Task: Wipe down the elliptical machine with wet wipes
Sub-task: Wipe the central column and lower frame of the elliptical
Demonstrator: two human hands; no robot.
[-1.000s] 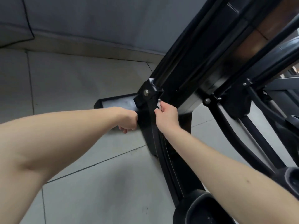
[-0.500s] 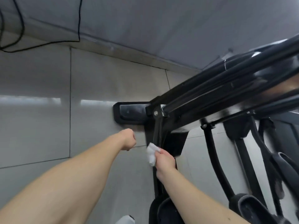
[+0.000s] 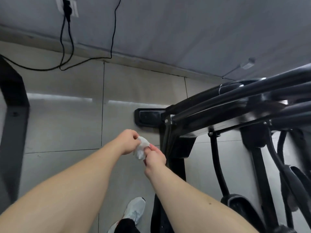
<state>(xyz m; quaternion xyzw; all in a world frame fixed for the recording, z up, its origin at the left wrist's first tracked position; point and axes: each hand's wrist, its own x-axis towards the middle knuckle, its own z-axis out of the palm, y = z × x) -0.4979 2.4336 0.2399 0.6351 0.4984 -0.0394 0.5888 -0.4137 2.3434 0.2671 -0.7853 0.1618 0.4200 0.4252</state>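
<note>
The black elliptical machine point(image 3: 232, 115) fills the right side, its rails running up to the right and its upright post point(image 3: 168, 142) beside my hands. A crumpled white wet wipe point(image 3: 141, 147) hangs between both hands, just left of the post and clear of it. My left hand point(image 3: 128, 140) pinches the wipe's top edge. Lower down, my right hand point(image 3: 155, 156) grips its bottom part with curled fingers.
Grey tiled floor point(image 3: 67, 128) lies below. A black foot point(image 3: 146, 117) of the machine sticks out left. Black cables point(image 3: 67, 47) run from a wall socket point(image 3: 67, 5). Another dark frame point(image 3: 11, 115) stands at the left edge. My white shoe point(image 3: 134, 211) is beneath.
My right hand pulled the wipe off the post. My left hand came over and took hold of the wipe's top. The view tilted up and back from the machine.
</note>
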